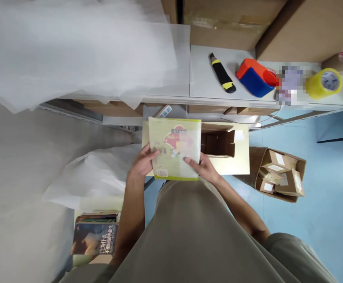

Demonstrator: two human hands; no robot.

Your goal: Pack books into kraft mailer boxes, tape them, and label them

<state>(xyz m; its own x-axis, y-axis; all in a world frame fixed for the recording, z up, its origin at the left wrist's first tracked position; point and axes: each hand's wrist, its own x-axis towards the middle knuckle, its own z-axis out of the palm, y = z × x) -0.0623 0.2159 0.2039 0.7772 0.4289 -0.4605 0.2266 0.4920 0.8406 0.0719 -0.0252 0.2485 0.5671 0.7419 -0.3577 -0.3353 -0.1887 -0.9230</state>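
Note:
A yellow-green book point(171, 157), wrapped in thin translucent white sheeting, is held up in front of my body. My left hand point(143, 159) grips its left edge, thumb on the cover and the other fingers behind it. At the lower right edge my right hand point(205, 167) holds it the same way, thumb pressed on the wrap. Beneath the book is a pale yellow board or tabletop point(242, 165). An open cardboard box point(221, 143) stands on that surface, just right of the book and partly covered by it.
Above, a white shelf point(201, 82) carries white foam sheets point(80, 51), a utility knife point(222, 72), an orange and blue tape dispenser point(255, 76) and yellow tape point(325, 83). Right, a carton point(255, 157) holds several small boxes. Lower left is a stack of books point(94, 236).

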